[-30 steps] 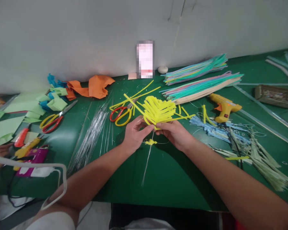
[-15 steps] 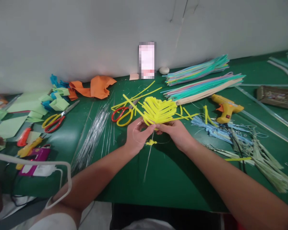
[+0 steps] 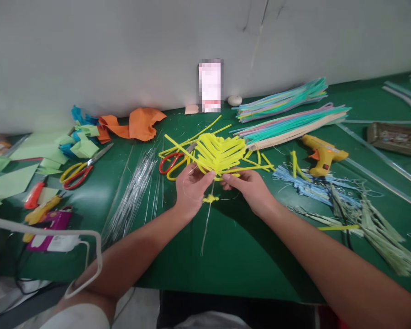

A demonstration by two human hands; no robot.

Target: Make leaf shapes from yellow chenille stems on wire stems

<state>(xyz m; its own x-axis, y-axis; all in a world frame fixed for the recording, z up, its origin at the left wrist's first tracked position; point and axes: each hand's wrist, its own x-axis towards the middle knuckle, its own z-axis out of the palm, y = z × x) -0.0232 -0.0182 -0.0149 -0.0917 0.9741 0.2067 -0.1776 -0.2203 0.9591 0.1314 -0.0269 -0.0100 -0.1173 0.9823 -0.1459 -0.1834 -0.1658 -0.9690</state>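
Yellow leaf shape held in two bare hands at a green tabletop

The green tabletop (image 3: 260, 265) fills most of the lower view. Taking the leaf as the clock's centre, two long bundles of multicoloured fuzzy strips, the upper bundle (image 3: 284, 100) and the lower bundle (image 3: 294, 125), lie between two and three o'clock. A loose sheaf of thin silvery wires (image 3: 132, 196) lies toward eight.

The bright yellow fuzzy leaf-shaped piece (image 3: 221, 151), its strips ribbed outward from a central spine, is near mid-view, above the tabletop. The left hand (image 3: 192, 185) has its fingers closed on the leaf's lower edge, toward seven o'clock. The right hand (image 3: 251, 185) has its fingertips nearly together at the lower edge, toward five; whether they grip it cannot be told.

A yellow glue gun with an orange trigger (image 3: 324, 155) lies at three. An upright rectangular phone (image 3: 210, 87) leans on the wall at twelve, its screen pixelated and unreadable. Red-and-yellow-handled scissors (image 3: 174, 164) lie at nine. A small yellow fuzzy tuft (image 3: 210, 198) sits on the thin wire stem (image 3: 206, 228) at six.

Against half a second ago, leaf and tuft sit further left and slightly higher, and the two hands' fingertips are further apart.
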